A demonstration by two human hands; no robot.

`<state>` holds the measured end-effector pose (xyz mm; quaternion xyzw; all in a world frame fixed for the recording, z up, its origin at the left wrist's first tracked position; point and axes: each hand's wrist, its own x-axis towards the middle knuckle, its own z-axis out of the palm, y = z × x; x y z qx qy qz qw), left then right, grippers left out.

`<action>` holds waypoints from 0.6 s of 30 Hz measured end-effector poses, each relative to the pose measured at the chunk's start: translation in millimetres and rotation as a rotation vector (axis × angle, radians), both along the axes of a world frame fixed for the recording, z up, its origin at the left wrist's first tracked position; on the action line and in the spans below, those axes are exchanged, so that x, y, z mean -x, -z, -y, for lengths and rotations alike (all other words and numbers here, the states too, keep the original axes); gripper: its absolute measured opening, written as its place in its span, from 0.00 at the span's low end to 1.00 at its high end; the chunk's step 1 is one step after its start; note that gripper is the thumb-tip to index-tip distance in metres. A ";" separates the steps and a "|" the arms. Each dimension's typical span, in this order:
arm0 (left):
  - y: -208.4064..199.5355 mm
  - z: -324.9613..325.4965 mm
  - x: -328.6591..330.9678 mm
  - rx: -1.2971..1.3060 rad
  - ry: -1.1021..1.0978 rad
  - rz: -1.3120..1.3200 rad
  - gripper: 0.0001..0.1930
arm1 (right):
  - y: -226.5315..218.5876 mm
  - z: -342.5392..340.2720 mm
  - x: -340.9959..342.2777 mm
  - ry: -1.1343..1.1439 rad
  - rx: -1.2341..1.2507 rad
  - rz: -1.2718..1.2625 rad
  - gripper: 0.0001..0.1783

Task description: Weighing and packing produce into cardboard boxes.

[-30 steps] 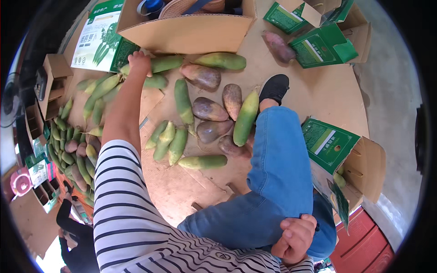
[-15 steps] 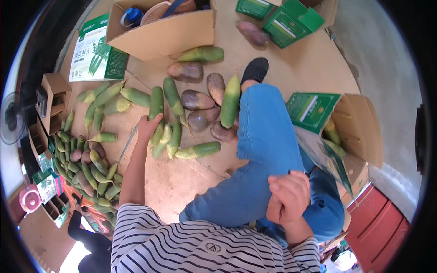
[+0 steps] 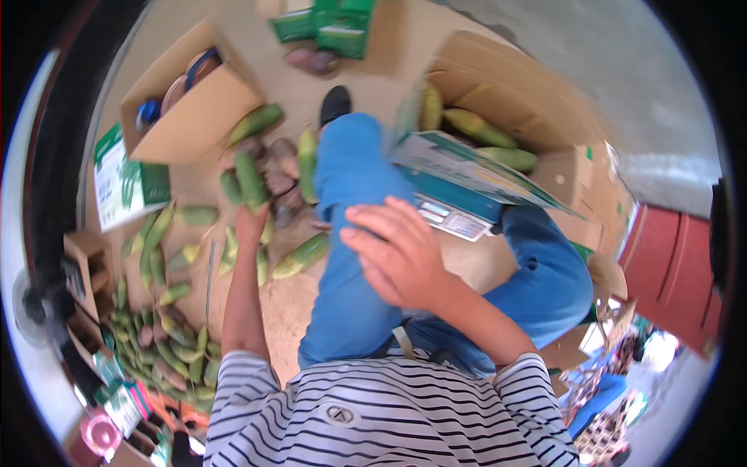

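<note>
A long green radish [image 3: 249, 177] is held by the left hand [image 3: 250, 223], whose fingers are closed around its near end; whether it is lifted clear of the cardboard floor covering [image 3: 289, 300] cannot be told. Beyond it and to its right, purple radishes [image 3: 282, 161] are clustered, blurred, and another green radish [image 3: 307, 165] is seen beside the jeans [image 3: 350, 159]. The right hand [image 3: 395, 253] is held over the bent leg, palm down, with its fingers loosely spread apart. To its right, green radishes are contained in an open cardboard box [image 3: 537, 93], in front of which a printed flap [image 3: 478, 165] is folded out; a teal device [image 3: 453, 193] with a pale panel is partly hidden beneath that flap. At the far left, a large heap of radishes [image 3: 167, 346] is spread, and a cardboard box with a blue-topped item [image 3: 148, 114] inside is placed farther away.
</note>
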<state>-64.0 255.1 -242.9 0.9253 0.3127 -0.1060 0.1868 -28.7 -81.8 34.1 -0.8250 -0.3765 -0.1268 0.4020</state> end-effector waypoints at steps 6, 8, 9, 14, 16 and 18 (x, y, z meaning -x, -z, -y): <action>-32.9 7.4 15.6 0.176 0.189 0.258 0.34 | -45.6 96.9 21.0 0.268 0.073 0.078 0.22; -100.1 39.4 -0.4 0.346 0.190 0.354 0.31 | -55.8 146.7 17.8 0.425 0.200 0.135 0.21; -127.7 53.7 -11.5 0.417 0.197 0.363 0.29 | -57.8 169.8 16.5 0.508 0.257 0.161 0.20; -271.7 143.6 -48.8 0.735 0.329 0.681 0.18 | -71.0 247.3 24.5 0.809 0.454 0.013 0.15; -306.7 180.1 -54.4 0.756 0.388 0.673 0.17 | -67.3 276.4 36.0 0.906 0.607 0.021 0.16; -320.7 216.9 -61.1 0.783 0.618 0.701 0.17 | -61.0 293.8 53.9 0.966 0.638 -0.149 0.16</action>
